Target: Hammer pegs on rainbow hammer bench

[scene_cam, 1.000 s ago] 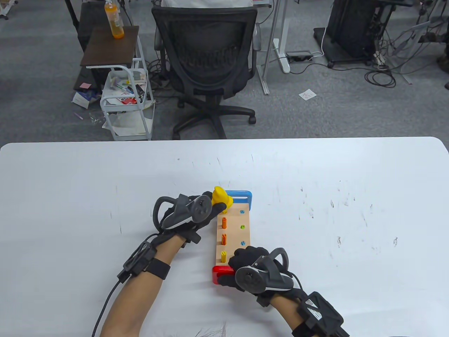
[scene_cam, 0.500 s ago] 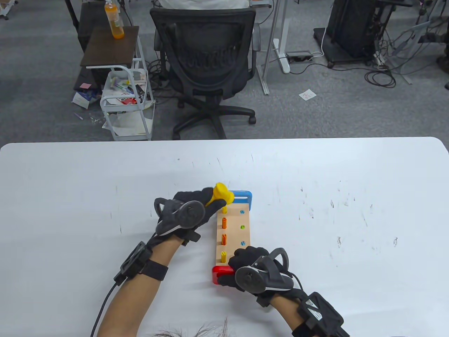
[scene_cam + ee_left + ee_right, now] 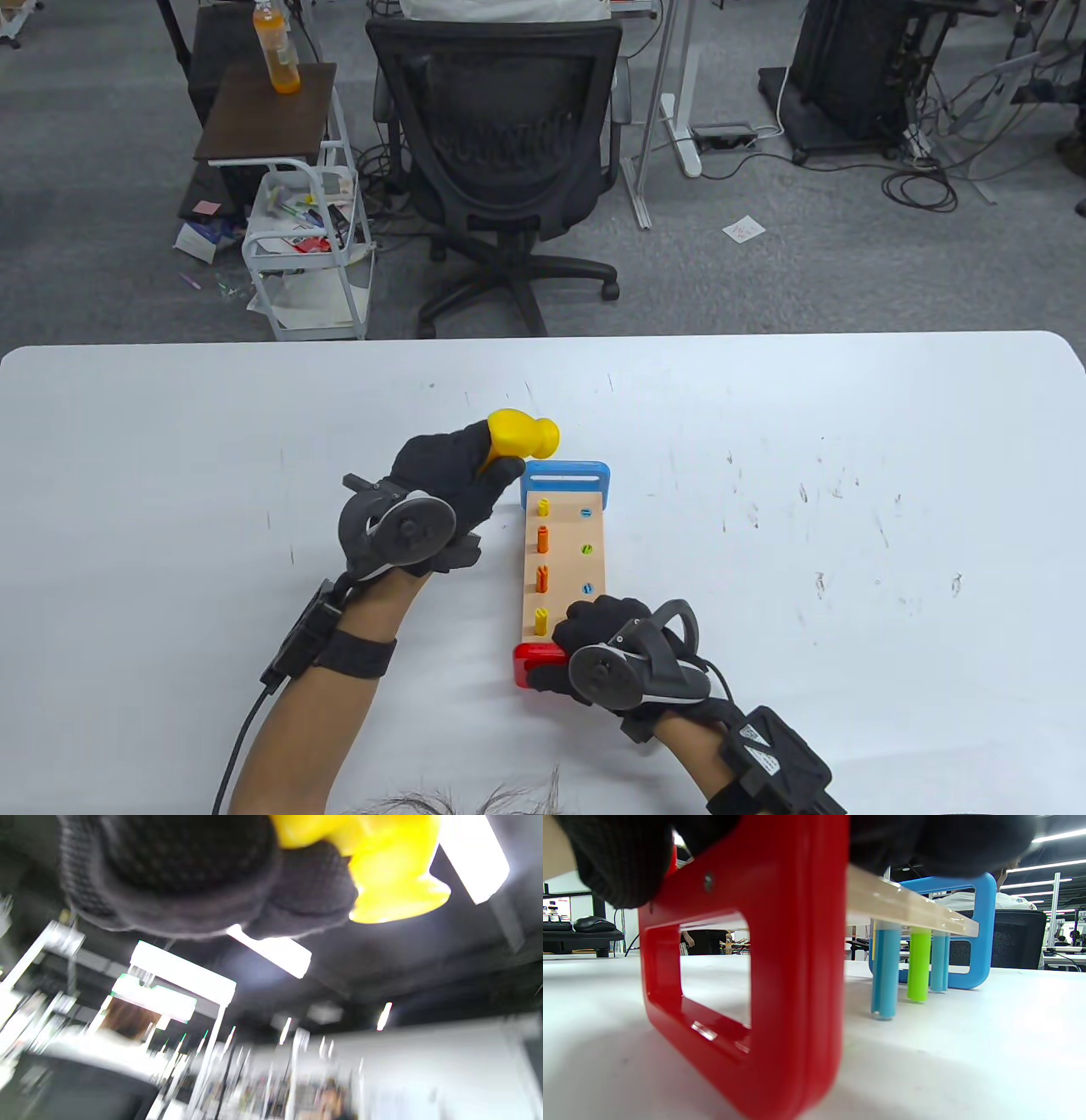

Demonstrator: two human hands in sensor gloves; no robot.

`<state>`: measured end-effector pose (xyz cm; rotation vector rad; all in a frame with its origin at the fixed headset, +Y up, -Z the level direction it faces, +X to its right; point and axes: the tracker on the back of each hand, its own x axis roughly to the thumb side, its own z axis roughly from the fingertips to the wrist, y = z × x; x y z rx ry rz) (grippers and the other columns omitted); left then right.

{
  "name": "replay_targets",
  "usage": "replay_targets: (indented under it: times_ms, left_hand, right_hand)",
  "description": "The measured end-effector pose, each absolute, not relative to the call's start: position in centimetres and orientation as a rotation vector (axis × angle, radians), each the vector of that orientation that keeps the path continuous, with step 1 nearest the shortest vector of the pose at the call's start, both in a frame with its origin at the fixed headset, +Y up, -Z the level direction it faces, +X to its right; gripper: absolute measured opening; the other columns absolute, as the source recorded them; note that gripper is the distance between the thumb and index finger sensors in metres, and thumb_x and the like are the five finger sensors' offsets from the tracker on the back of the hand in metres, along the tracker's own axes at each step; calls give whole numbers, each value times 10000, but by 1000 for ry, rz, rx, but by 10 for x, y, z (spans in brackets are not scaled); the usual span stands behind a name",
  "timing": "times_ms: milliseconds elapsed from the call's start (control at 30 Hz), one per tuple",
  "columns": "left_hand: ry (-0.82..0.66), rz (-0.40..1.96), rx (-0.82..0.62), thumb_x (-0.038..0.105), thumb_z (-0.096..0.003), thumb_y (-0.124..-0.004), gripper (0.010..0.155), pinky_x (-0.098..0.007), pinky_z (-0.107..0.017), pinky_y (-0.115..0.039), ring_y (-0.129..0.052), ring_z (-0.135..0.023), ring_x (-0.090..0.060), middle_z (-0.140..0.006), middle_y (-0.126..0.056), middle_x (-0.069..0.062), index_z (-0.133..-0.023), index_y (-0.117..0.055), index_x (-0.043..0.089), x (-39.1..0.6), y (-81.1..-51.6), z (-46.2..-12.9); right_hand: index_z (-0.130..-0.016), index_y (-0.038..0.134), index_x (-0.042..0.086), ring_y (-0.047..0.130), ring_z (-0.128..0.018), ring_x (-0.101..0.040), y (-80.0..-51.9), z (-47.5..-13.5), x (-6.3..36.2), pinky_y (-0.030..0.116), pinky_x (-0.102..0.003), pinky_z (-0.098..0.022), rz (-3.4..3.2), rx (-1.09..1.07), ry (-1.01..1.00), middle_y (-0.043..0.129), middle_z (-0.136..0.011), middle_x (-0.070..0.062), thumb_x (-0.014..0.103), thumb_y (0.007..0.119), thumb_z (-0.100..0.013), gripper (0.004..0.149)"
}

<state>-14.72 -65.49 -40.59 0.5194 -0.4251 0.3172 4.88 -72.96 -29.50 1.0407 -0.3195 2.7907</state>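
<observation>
I've got the left hand (image 3: 450, 475) gripping the yellow hammer (image 3: 522, 435), raised beside the bench's (image 3: 564, 564) blue end. Right hand (image 3: 607, 649) clamps the red end (image 3: 534, 662). Right-row pegs (image 3: 585, 549) flush; left-row pegs (image 3: 542, 538) proud. Roughly half left, I reckon.

White tabletop (image 3: 764, 407) before grey carpet (image 3: 806, 272). Black chair (image 3: 501, 144), white cart (image 3: 310, 246), and side table (image 3: 254, 119) bearing an orange bottle (image 3: 277, 47).

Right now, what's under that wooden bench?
Under the bench, two blue pegs and a green peg poke down to the table. The red end hides the left row's undersides.
</observation>
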Motion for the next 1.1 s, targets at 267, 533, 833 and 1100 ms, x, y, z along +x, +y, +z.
replay_targets:
  times_ms: [267,533,833,1100]
  left_hand:
    - [-465,220,570,722,-477,-455,743,-442,-439,-953,-1052,-186,-163,-439,-1083,20,-822,-915,252,-146,-660,-412]
    - [-467,289,667,718,-481,-456,744,-461,-470,-933,-1052,-225,-184,-475,-1075,3,-854,-896,248,-149,-639,-399]
    - [-438,52,545,730,-469,-428,740,-419,-460,-959,-1059,-206,-140,-448,-1082,50,-825,-907,294,-142,-677,-424]
    - [-468,281,677,724,-473,-440,743,-458,-507,-923,-1055,-263,-182,-500,-1068,11,-867,-874,267,-155,-653,-407]
  right_hand:
    - [-453,833,216,862,-298,-211,-729,-295,48,858,-457,-318,2787,1049,-318,878,-478,-61,612,816,-469,397]
    - [-453,832,216,862,-300,-210,-729,-295,48,858,-459,-319,2789,1051,-316,876,-481,-60,616,815,-469,400]
    - [-453,826,210,854,-306,-219,-730,-296,47,855,-466,-330,2795,1035,-276,868,-485,-65,606,817,-469,396]
    - [-454,827,211,854,-306,-219,-730,-296,47,856,-468,-327,2791,1037,-284,869,-484,-65,605,817,-470,395]
